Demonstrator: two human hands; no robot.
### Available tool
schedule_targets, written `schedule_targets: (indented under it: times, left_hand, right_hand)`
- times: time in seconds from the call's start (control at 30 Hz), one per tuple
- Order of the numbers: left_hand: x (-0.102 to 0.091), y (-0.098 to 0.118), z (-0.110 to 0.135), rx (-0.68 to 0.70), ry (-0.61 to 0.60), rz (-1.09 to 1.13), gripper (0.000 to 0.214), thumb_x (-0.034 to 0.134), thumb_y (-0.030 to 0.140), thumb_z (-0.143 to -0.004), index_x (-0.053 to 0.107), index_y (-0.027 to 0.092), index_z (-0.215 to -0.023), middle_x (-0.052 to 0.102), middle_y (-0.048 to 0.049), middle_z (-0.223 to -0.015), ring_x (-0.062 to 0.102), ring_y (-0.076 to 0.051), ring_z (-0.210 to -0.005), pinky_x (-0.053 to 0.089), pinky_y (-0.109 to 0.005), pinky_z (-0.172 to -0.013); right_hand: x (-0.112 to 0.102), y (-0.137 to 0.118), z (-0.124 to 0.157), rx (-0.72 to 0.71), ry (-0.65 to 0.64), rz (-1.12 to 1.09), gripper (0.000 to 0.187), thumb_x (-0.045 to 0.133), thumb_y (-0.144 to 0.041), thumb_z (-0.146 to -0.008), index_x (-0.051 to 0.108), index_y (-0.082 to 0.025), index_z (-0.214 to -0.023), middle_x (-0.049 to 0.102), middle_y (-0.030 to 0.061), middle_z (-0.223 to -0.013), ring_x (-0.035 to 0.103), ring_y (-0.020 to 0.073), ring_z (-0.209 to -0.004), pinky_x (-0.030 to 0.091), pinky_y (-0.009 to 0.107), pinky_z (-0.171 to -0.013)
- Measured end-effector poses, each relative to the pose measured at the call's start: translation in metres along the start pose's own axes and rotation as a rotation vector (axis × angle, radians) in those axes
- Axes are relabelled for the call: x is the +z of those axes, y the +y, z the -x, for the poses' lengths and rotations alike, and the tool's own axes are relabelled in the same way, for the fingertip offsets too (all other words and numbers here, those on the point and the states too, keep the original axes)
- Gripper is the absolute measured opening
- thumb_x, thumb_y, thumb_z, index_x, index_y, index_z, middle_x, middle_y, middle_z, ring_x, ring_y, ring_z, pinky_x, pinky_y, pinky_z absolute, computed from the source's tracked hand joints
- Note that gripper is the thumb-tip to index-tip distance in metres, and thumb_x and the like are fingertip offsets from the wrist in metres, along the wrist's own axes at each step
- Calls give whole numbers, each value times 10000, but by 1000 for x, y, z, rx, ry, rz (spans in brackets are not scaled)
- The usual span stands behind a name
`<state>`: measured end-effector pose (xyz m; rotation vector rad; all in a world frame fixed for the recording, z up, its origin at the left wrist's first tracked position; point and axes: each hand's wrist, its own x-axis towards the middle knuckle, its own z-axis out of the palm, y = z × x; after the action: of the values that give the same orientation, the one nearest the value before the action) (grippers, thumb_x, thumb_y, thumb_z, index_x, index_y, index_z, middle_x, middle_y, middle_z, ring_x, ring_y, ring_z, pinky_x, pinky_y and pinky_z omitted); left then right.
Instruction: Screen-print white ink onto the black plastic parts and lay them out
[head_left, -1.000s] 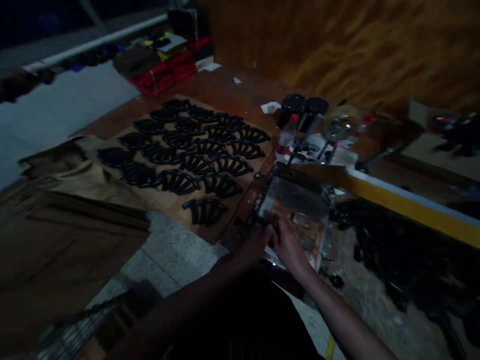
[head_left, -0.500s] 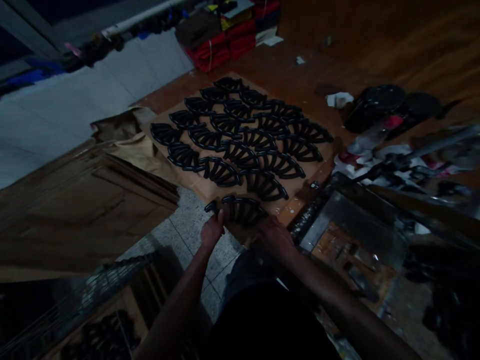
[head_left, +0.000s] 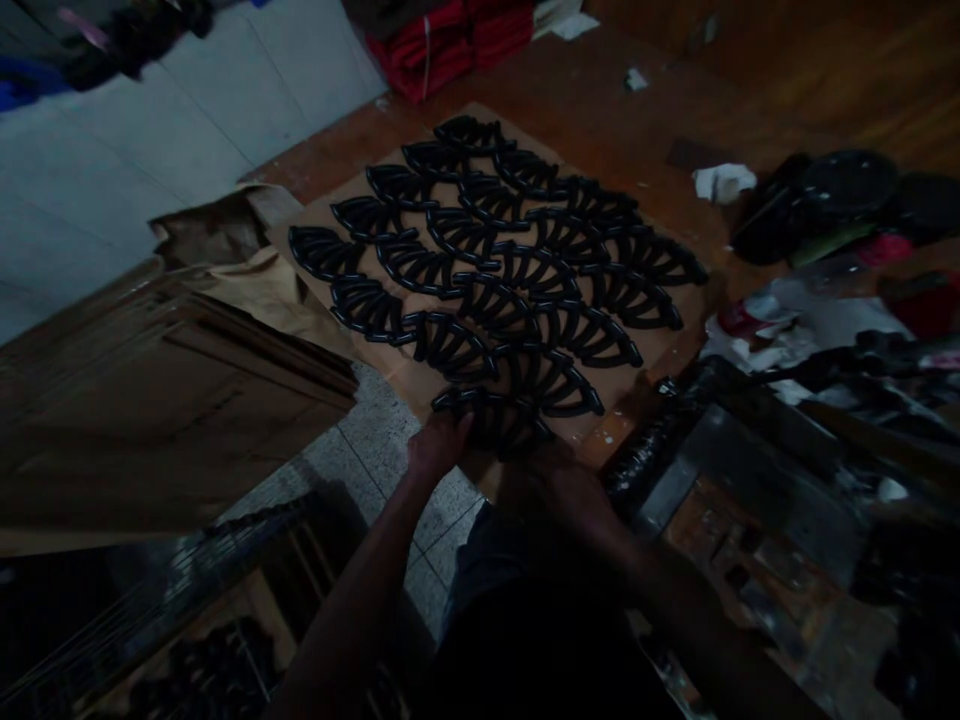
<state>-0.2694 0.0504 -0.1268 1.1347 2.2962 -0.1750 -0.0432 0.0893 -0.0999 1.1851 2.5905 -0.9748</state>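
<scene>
My left hand [head_left: 440, 445] is closed on the left end of a glossy black fan-shaped piece [head_left: 491, 418] with several curved ribs, at the near corner of a brown cardboard sheet [head_left: 420, 395]. At the right end of that same piece is my right hand [head_left: 574, 490]; its fingers are lost in shadow, so their grip does not show. Several more black fan-shaped pieces [head_left: 517, 275] lie in overlapping-looking rows across the cardboard, beyond both hands.
Brown cardboard sheets [head_left: 150, 420] are stacked at the left. Bundled red cloth [head_left: 457, 45] sits at the back by the tiled wall. To the right are black round containers [head_left: 847, 185], crumpled white paper [head_left: 724, 183] and a grey metal tray [head_left: 757, 470] among clutter.
My left hand, earlier beside a small black end set apart from the nearest fan-shaped piece, has moved right against that piece. The view has shifted closer and down.
</scene>
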Motion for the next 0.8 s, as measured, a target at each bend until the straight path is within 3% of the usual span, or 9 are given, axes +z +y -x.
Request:
schedule_targets:
  times: [0.13, 0.23, 0.33, 0.43, 0.6, 0.7, 0.8]
  left_hand:
    - [4, -10, 6, 0, -25, 41, 508, 253, 552, -988, 550, 225, -1240, 707, -133, -1149, 690, -262, -1031, 499, -342, -812]
    - [9, -12, 9, -37, -7, 42, 499, 268, 540, -989, 496, 223, -1299, 732, -136, -1070, 709, -265, -963, 492, -334, -769]
    - [9, -10, 8, -56, -8, 37, 519, 276, 552, -983, 486, 199, -1300, 737, -152, -1028, 710, -277, -958, 495, -339, -763]
    - [6, -6, 6, -45, -4, 32, 501, 282, 531, -989, 483, 190, -1296, 711, -162, -1124, 701, -286, -993, 500, -357, -783]
    - [4, -2, 6, -35, 9, 13, 502, 259, 533, -989, 476, 193, -1288, 694, -167, -1151, 693, -301, -1010, 505, -381, -799]
    - [6, -2, 6, -32, 31, 44, 503, 280, 532, -988, 469, 182, -1295, 679, -180, -1180, 686, -301, -1030, 506, -383, -820]
    - [9, -5, 6, -25, 59, 99, 498, 302, 523, -990, 458, 176, -1311, 664, -183, -1220, 670, -295, -1080, 496, -372, -851]
  right_hand:
    - [-14, 33, -1, 264, 112, -83, 278, 481, -274, -968, 748, -220, -1030, 735, 93, -1031, 677, 236, -975, 494, 335, -850]
    - [-25, 43, -13, 379, 139, -98, 301, 467, -302, -977, 740, -193, -1043, 730, 106, -1054, 685, 244, -985, 496, 320, -831]
    - [-31, 35, -27, 394, 133, -90, 311, 462, -323, -982, 729, -187, -1066, 724, 110, -1071, 676, 251, -1019, 492, 318, -836]
    - [-30, 25, -35, 410, 119, -84, 315, 471, -338, -980, 720, -181, -1092, 726, 118, -1044, 675, 260, -1012, 488, 330, -846]
    - [-15, 30, -32, 287, 183, -181, 275, 525, -277, -935, 690, -199, -1141, 696, 105, -1136, 649, 236, -1056, 472, 342, -914]
    - [-8, 41, -27, 274, 204, -301, 232, 559, -260, -868, 697, -205, -1046, 693, 86, -1127, 642, 238, -1047, 458, 379, -949]
    - [-1, 54, -21, 394, 285, -569, 199, 566, -330, -795, 677, -203, -901, 710, 68, -957, 658, 246, -941, 486, 402, -892]
